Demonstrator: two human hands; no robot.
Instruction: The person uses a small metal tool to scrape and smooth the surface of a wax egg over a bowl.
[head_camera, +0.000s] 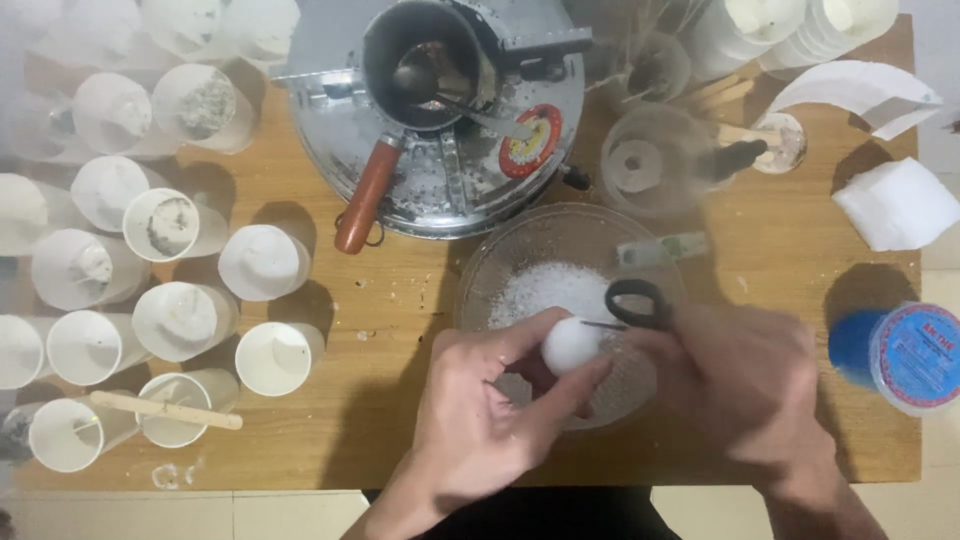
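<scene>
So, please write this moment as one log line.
left hand: holds white ball | right hand: holds scissors at ball | below: glass bowl

Bowl (480, 270) at table (380, 420) centre, flakes (550, 290) inside. Pot (425, 65) on cooker (440, 180) above it, top centre. Cups (180, 315) fill frame left. Tub (915, 355) at right edge; wadding (900, 205) upper right. Ball (570, 345) over bowl.

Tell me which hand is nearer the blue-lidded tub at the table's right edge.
Right. The right hand, holding black scissors, is just left of the blue-lidded tub; the left hand, holding a white ball, is farther left.
</scene>
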